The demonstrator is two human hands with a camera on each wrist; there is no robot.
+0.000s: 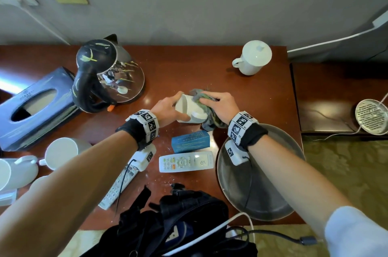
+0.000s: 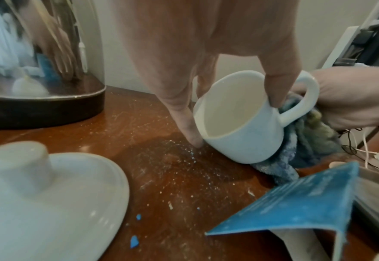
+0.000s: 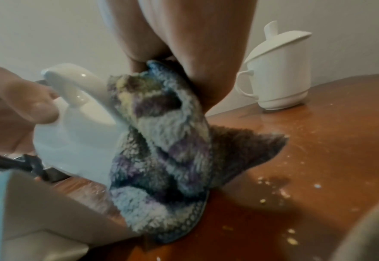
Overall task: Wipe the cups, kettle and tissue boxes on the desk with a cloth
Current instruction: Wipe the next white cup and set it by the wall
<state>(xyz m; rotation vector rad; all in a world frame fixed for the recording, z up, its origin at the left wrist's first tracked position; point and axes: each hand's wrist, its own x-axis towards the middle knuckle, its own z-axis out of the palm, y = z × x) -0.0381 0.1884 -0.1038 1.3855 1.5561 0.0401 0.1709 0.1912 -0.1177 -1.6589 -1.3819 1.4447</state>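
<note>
While left hand (image 1: 165, 107) grips glossy cup (image 1: 189, 110) | right hand (image 1: 220, 107) presses fuzzy cloth (image 1: 210, 116)

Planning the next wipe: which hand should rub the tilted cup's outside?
Right hand: it already holds the cloth against the cup, while the left hand steadies the cup's rim.

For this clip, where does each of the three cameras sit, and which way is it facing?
Head: worn on the head, looking down at the desk; both forearms show, the left hand holding the cup, the right hand gripping the cloth.
Left wrist: along the left fingers into the tilted cup's mouth; the kettle stands left.
Right wrist: along the right hand at the cloth on the cup's outside; the lidded cup stands behind.
Shared: all three show cup and cloth.
</note>
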